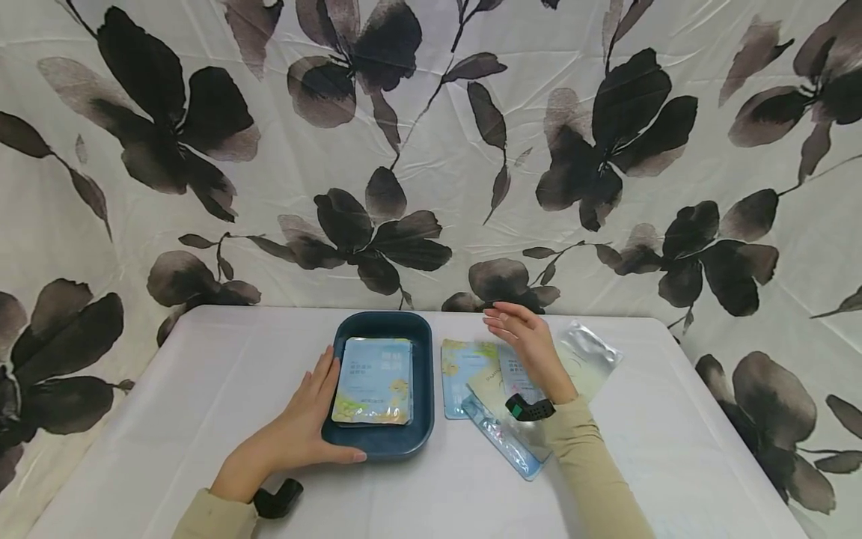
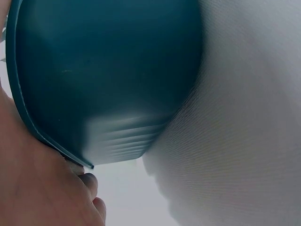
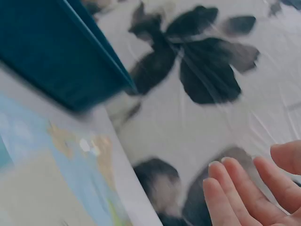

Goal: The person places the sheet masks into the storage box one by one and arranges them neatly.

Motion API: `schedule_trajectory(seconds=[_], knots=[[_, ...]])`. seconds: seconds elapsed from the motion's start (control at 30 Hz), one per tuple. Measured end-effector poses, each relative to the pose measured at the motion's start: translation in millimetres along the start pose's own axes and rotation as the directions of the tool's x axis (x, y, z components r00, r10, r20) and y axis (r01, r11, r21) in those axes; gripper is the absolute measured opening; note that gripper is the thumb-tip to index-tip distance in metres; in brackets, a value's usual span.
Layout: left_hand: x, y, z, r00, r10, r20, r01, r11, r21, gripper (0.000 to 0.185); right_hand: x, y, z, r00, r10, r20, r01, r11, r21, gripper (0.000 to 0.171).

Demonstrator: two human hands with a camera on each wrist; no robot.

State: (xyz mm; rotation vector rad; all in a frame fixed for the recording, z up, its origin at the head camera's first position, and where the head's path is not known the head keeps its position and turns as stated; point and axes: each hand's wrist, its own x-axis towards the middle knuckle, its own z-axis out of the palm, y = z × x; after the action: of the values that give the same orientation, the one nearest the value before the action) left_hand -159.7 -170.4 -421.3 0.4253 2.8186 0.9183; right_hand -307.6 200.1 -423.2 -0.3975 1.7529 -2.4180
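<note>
My left hand [image 1: 306,423] rests against the left side of a dark teal plastic tray [image 1: 423,389], fingers fairly straight along its rim and thumb by the front corner. In the left wrist view the tray's outer wall [image 2: 103,61] fills much of the picture. Inside the tray lies a light blue sachet [image 1: 373,382] with yellow flowers; whether more lie under it is mostly hidden. My right hand [image 1: 525,337] hovers above several loose sachets, its fingers extended and holding nothing. In the right wrist view, the fingers [image 3: 240,183] appear over the patterned backdrop.
Right of the tray, a blue flowered sachet [image 1: 458,374], a blue-edged clear packet [image 1: 505,442] and a silvery, pale-yellow packet [image 1: 592,352] overlap on the white table [image 1: 673,464]. A floral cloth [image 1: 471,150] hangs behind the table's back edge.
</note>
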Motion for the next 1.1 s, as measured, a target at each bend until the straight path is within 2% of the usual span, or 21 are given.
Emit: schedule_trajectory(seconds=[0.2, 0.37, 0.47, 0.6, 0.73, 0.8, 0.87, 0.97, 1.03, 1.1], knots=[[-0.2, 0.2, -0.2, 1.0, 0.005, 0.002, -0.005, 1.0, -0.003, 0.147, -6.5, -12.9, -35.0, 0.988, -0.021, -0.152, 0.021, 1.0, -0.001, 0.041], [-0.4, 0.7, -0.3, 1.0, 0.003, 0.002, -0.003, 1.0, -0.002, 0.148, -16.9, -20.5, -61.1, 0.955, -0.063, -0.291, 0.069, 0.998, 0.01, 0.04], [-0.4, 0.7, -0.3, 1.0, -0.001, 0.004, 0.001, 1.0, 0.004, 0.148, -24.3, -25.4, -73.4, 0.913, -0.053, -0.405, 0.071, 0.997, 0.029, 0.036], [-1.5, 1.0, -1.4, 1.0, 0.001, 0.001, -0.001, 1.0, 0.011, 0.148, -33.8, -29.9, -87.1, 0.854, -0.034, -0.519, 0.061, 0.998, 0.034, 0.034], [-1.4, 1.2, -1.2, 1.0, 0.0, 0.002, 0.0, 1.0, 0.012, 0.148, -43.7, -29.3, -100.8, 0.798, -0.019, -0.603, -0.023, 0.998, -0.062, 0.036], [-1.3, 1.1, -0.8, 1.0, -0.003, 0.005, 0.003, 1.0, 0.014, 0.148, -48.6, -28.2, -106.8, 0.766, -0.011, -0.643, -0.093, 0.987, -0.128, 0.04], [-1.3, 1.0, -0.6, 1.0, -0.004, 0.007, 0.004, 1.0, 0.016, 0.148, -52.1, -26.1, -112.3, 0.748, -0.016, -0.664, -0.152, 0.969, -0.194, 0.043], [-1.2, 0.8, -0.4, 1.0, -0.002, 0.007, 0.002, 1.0, 0.011, 0.148, -55.3, -20.2, -120.7, 0.746, -0.019, -0.665, -0.234, 0.928, -0.29, 0.046], [-1.6, 0.9, -0.8, 1.0, 0.0, 0.006, 0.0, 1.0, 0.011, 0.148, -56.4, -15.0, -124.9, 0.765, -0.014, -0.644, -0.267, 0.902, -0.338, 0.048], [-2.4, 0.8, -1.5, 1.0, 0.009, 0.001, -0.009, 1.0, 0.011, 0.148, -56.9, -9.4, -127.9, 0.789, 0.006, -0.614, -0.321, 0.857, -0.404, 0.05]])
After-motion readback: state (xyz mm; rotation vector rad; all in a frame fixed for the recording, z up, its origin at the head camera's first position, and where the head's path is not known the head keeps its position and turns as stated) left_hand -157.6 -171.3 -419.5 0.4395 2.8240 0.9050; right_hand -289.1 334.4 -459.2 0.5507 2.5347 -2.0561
